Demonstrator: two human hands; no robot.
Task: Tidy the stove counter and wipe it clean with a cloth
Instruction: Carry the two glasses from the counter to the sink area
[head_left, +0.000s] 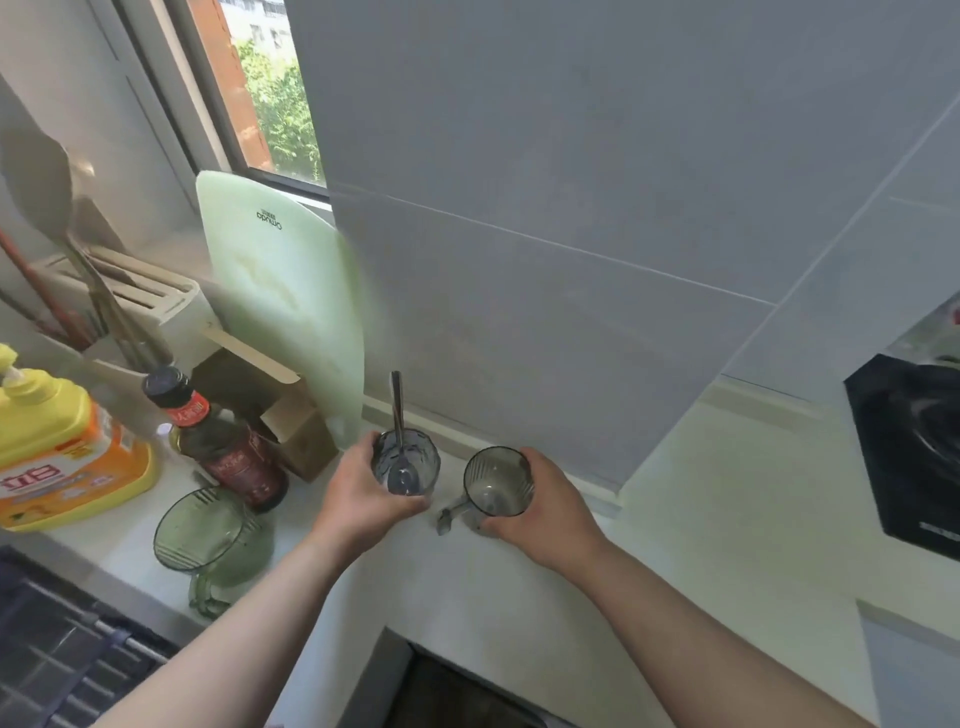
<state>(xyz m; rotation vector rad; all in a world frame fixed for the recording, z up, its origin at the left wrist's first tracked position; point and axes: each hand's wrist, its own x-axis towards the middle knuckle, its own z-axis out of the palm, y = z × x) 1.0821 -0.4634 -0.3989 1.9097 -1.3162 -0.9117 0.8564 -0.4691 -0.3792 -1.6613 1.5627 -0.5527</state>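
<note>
the left hand (358, 493) wrapped around a clear faceted glass (415, 457) with a steel spoon (398, 415) standing in it, bowl down. the right hand (545, 512) gripped a smoky ribbed mug (498, 480), handle pointing left. both were over the far edge of the smooth pale counter (701, 519), by the grey tiled wall. bare counter ran right to the black stove (909, 452), cut off by the frame. a green ribbed mug (208, 540) stood left, near a dark sauce bottle (228, 447) with a blurred label.

You're showing your left forearm (244, 639) and right forearm (696, 623) bare, running from lower frame to ungloved left hand (358, 501) and right hand (545, 512).
</note>
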